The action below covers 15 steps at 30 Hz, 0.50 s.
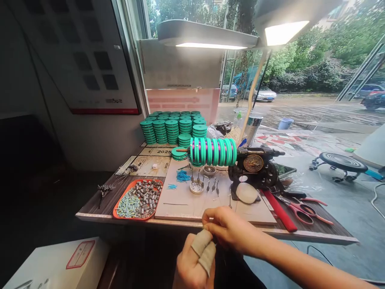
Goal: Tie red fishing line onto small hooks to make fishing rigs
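My left hand (195, 261), two fingers wrapped in beige cloth covers, is closed just in front of the table edge. Its fingertips meet those of my right hand (224, 226), whose thumb and forefinger pinch together. Whatever lies between them is too small or hidden to make out. Beyond the hands, a pale board (174, 209) carries a small dish of white bits (197, 187), a second dish of dark bits (209, 171), blue sticks (183, 176) and several small metal pieces with thin stems (213, 186).
A black geared winding machine (254, 162) holds a row of green spools (213, 151). Stacked green spools (172, 130) stand behind. An orange tray (116, 208) of metal weights sits left. Right lie a red bar (279, 210) and scissors (302, 212). Lamps (207, 34) hang overhead.
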### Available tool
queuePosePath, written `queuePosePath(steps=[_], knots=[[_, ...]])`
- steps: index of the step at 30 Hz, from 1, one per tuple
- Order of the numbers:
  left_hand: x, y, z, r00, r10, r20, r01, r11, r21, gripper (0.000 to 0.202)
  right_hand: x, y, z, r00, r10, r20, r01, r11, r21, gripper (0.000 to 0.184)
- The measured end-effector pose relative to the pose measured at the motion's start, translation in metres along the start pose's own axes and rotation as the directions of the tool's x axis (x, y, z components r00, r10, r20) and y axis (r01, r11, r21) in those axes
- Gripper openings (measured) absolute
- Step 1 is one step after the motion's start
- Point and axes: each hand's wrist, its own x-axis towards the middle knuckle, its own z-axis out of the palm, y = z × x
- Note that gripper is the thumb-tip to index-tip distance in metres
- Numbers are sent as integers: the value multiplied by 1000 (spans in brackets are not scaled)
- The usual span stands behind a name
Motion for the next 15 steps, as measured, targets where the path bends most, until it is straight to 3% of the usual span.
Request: queuePosePath(steps=[3,5,6,7,8,9,10,11,12,13,15], knots=[[9,4,-10,993,28,111,-20,997,-74,27,3,-1,-2,999,-29,45,30,999,-34,16],[16,7,-16,967,-99,236,139,978,-156,22,-3,0,-2,996,-85,-15,83,992,-100,14],[18,8,-19,920,-250,300,319,925,-206,17,-9,1,-2,991,-117,-67,107,985,-134,14],[20,9,-20,834,-411,369,522,804,-284,11,-17,3,-2,976,-177,-129,152,972,-181,15],[21,9,-21,712,-546,441,697,620,-359,9,-26,6,0,937,-283,-203,229,940,-253,18],[22,9,-21,587,-625,514,808,418,-415,11,-35,9,2,870,-422,-255,323,878,-353,21],[23,9,-20,487,-647,587,861,242,-447,13,-44,13,4,774,-578,-258,418,773,-477,24],[23,9,-20,415,-641,646,884,116,-453,14,-51,17,7,669,-710,-218,486,640,-595,27],[24,9,-18,371,-623,689,896,46,-441,14,-57,21,11,577,-802,-156,515,506,-692,29],[24,9,-17,346,-605,717,905,15,-424,14,-60,24,15,519,-850,-90,517,396,-758,30],[25,9,-15,311,-563,766,920,-23,-391,16,-61,30,25,488,-873,-21,489,292,-822,30]])
